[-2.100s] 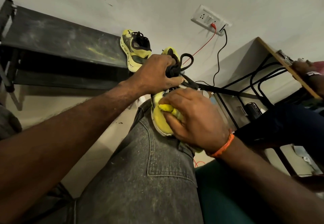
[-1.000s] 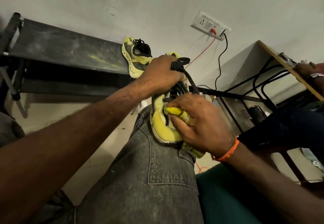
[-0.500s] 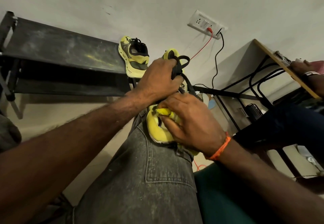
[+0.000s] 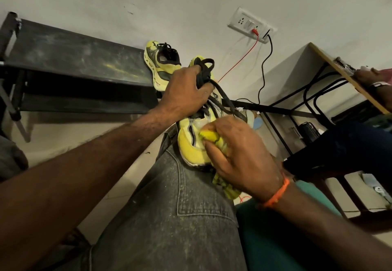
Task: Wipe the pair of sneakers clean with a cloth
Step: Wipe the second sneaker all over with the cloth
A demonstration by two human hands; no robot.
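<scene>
While my left hand (image 4: 186,92) steadies one sneaker (image 4: 192,143) on my knee (image 4: 169,186) — fingers clenched around its bunched black laces (image 4: 204,73) — my right hand (image 4: 239,156) presses a wadded yellow cloth (image 4: 209,136) against the side of the upper, near the middle of the shoe. The cloth is gripped firmly in the right fingers, with a loose tail hanging below the palm. I judge the step in hand to be the wiping of the first sneaker's side panel; the work looks to be in its early half, since the second sneaker (image 4: 162,65) stands untouched at the right end of the dark bench (image 4: 74,63), against the wall.

The next move, as I read it, calls for short rubbing strokes along the panel toward the toe, then a turn of the shoe by the laces to present the far side — keeping the sole braced on the knee so that it does not slip.

No brand, label or writing can be read on either shoe; any markings on the panel are too small to make out.
</scene>
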